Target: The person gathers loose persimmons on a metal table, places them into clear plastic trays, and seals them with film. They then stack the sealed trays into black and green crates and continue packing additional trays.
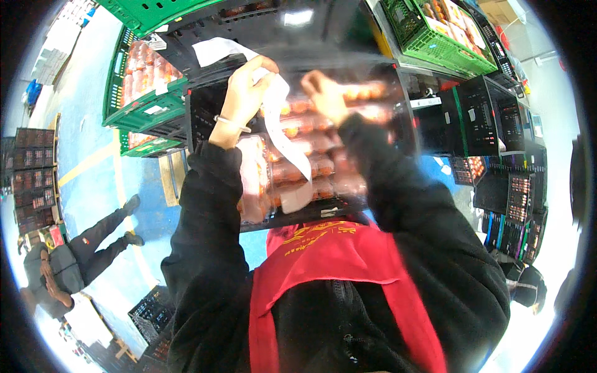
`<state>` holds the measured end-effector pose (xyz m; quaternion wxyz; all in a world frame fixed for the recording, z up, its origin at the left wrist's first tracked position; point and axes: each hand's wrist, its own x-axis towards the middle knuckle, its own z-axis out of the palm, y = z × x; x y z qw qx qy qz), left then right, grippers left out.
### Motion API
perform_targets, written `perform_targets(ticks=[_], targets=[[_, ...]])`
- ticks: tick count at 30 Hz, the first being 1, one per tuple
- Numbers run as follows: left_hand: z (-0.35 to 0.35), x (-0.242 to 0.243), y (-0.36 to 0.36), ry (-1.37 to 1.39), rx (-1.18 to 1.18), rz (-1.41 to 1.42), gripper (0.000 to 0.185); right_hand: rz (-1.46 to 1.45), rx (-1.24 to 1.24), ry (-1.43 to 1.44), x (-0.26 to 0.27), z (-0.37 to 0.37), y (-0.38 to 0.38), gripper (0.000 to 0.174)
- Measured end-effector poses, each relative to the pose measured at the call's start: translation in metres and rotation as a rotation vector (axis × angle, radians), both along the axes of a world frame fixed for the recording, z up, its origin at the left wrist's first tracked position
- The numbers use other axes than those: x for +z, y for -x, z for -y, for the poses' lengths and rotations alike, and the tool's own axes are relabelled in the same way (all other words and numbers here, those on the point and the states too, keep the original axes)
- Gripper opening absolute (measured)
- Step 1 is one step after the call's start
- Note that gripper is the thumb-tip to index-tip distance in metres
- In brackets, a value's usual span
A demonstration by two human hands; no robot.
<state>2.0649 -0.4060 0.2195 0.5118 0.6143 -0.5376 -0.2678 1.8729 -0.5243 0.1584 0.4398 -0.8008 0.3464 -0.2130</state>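
A long white paper strip [285, 140] curls down over a black plastic crate [405, 107]. My left hand [252, 88], with a bracelet at the wrist, pinches this strip near its upper end. Rows of clear plastic packs of round red-orange produce [301, 170], perhaps tomatoes, fill much of the crate. At its left side lie larger clear packs [253, 179] with pale pink contents. My right hand [325, 95] is above the far rows, its fingers bent and blurred by motion; whether it holds anything cannot be told.
Green crates of packed produce stand at the left [154, 109] and upper right [447, 39]. Black crates [485, 116] are stacked on the right. A person [60, 270] is at the lower left, another [527, 284] at the lower right. A wooden pallet [171, 179] lies on the blue floor.
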Motion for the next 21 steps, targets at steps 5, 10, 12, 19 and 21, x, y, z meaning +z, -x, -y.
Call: perform_targets(ticks=[5, 10, 12, 19, 21], targets=[[-0.023, 0.010, 0.039, 0.161, 0.169, -0.135, 0.009, 0.562, 0.174, -0.562, 0.049, -0.061, 0.026, 0.040], [-0.043, 0.018, 0.074, 0.013, 0.147, -0.470, 0.020, 0.470, 0.072, -0.129, 0.063, -0.072, 0.050, 0.035], [-0.051, 0.022, 0.088, 0.158, -0.055, -0.116, 0.031, 0.508, 0.053, -0.103, 0.065, -0.075, 0.061, 0.032], [-0.066, 0.028, 0.123, -0.056, 0.135, 0.220, 0.018, 0.536, -0.008, -0.088, 0.058, -0.084, 0.082, 0.026], [-0.067, 0.025, 0.122, -0.086, 0.126, 0.213, 0.016, 0.500, -0.015, -0.099, 0.053, -0.082, 0.084, 0.021]])
